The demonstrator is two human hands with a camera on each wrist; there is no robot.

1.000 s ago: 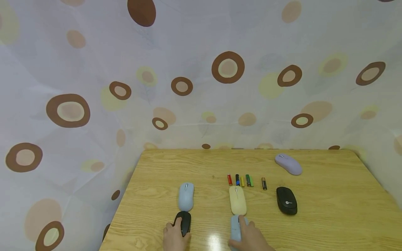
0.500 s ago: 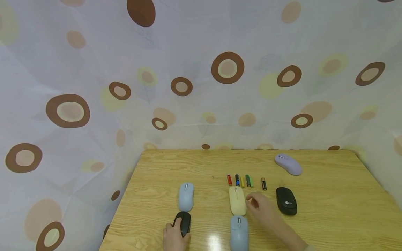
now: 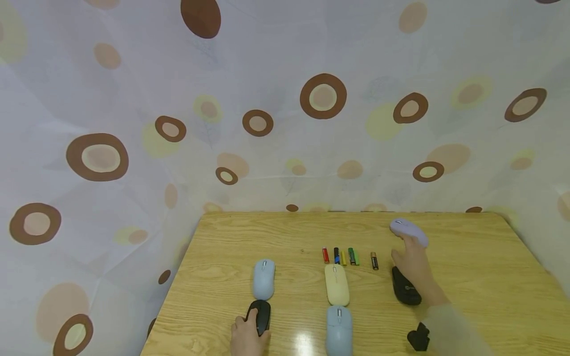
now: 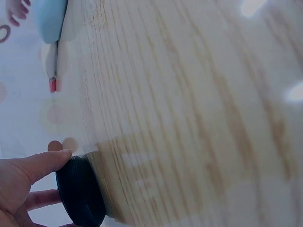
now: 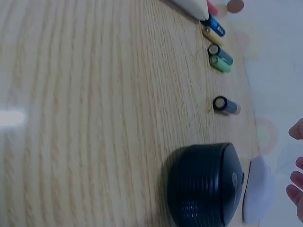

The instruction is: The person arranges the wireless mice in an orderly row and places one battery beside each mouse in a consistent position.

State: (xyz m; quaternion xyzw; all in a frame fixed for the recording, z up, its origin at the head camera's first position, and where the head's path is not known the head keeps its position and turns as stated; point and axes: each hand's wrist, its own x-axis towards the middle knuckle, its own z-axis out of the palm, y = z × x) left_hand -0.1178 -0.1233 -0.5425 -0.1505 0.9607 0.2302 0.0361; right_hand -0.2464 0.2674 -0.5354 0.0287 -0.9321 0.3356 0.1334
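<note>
My left hand grips a small black computer mouse near the front edge, thumb and fingers at its sides in the left wrist view. A light blue mouse lies just beyond it. My right hand reaches over a larger black mouse, partly covering it, with its fingertips overlapping the near edge of a lilac mouse. In the right wrist view, the right fingers are spread, with nothing held, near the lilac mouse.
A pale yellow mouse sits mid-table, with a second blue mouse in line before it. Several batteries, including a red one and a black one with a copper end, lie beyond. A dotted sheet surrounds the wooden table.
My right hand has let go of the front blue mouse, passed the yellow one and moved right and away to the lilac mouse. My left hand stays on the small black mouse.
</note>
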